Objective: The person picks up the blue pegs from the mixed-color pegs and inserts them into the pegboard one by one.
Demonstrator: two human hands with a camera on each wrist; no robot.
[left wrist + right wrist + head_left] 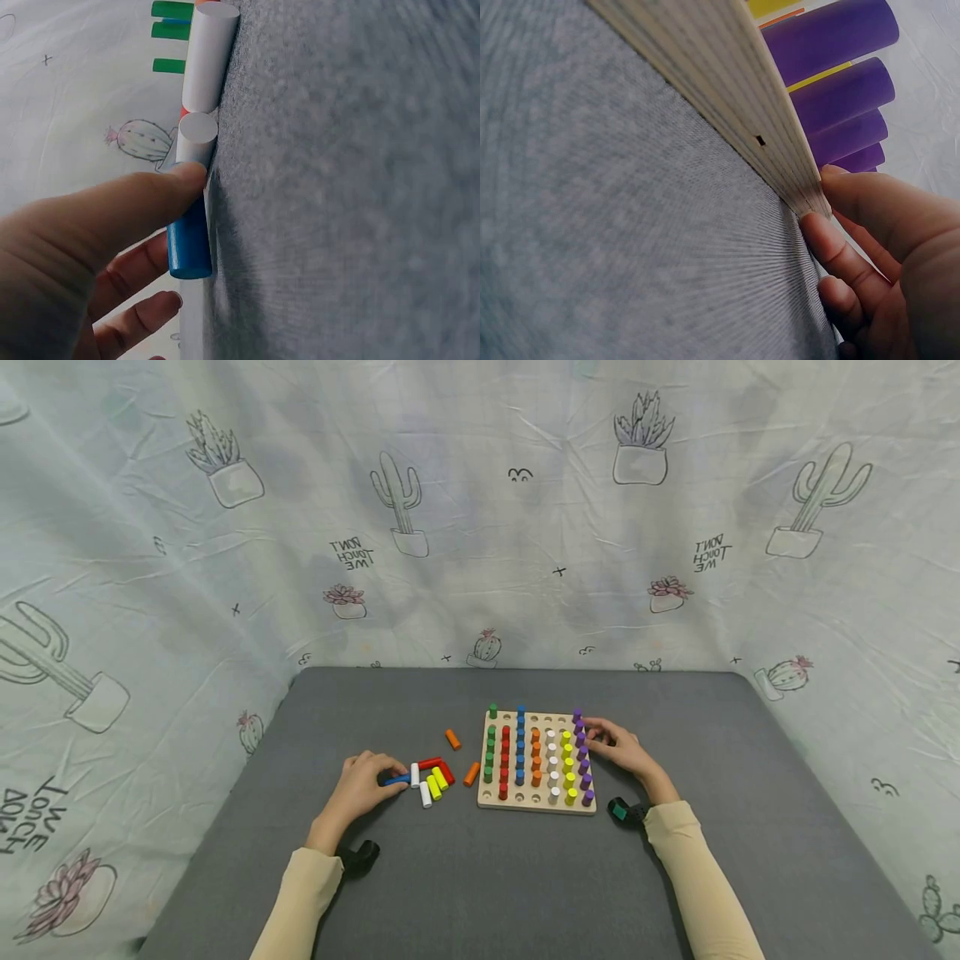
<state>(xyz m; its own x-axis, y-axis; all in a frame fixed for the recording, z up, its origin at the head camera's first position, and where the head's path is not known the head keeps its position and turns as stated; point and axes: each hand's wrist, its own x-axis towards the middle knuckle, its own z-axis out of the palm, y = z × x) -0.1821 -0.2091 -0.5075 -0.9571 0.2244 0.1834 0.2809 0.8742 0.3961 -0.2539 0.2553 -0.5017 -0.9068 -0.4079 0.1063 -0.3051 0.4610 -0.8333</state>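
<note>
My left hand (pixel 364 785) pinches a blue peg (pixel 189 244) between thumb and fingers, close to the table surface. A white peg (pixel 198 133) lies right by the blue one's far end. On the right, my right hand (pixel 621 750) holds the right edge of the wooden pegboard (pixel 536 807), beside the purple pegs (pixel 832 41). Its thumb rests on the board's top and a finger touches its side. Upright pegs stand in coloured columns on the board: green, red, blue, orange, white, yellow and purple. A few holes show without pegs.
Between my left hand and the board lie loose red pegs (pixel 447 772), yellow pegs (pixel 434 787), another white peg (pixel 426 794) and orange pegs (pixel 471 774). The grey table (pixel 495 885) meets a patterned cloth (pixel 480 527) at the back.
</note>
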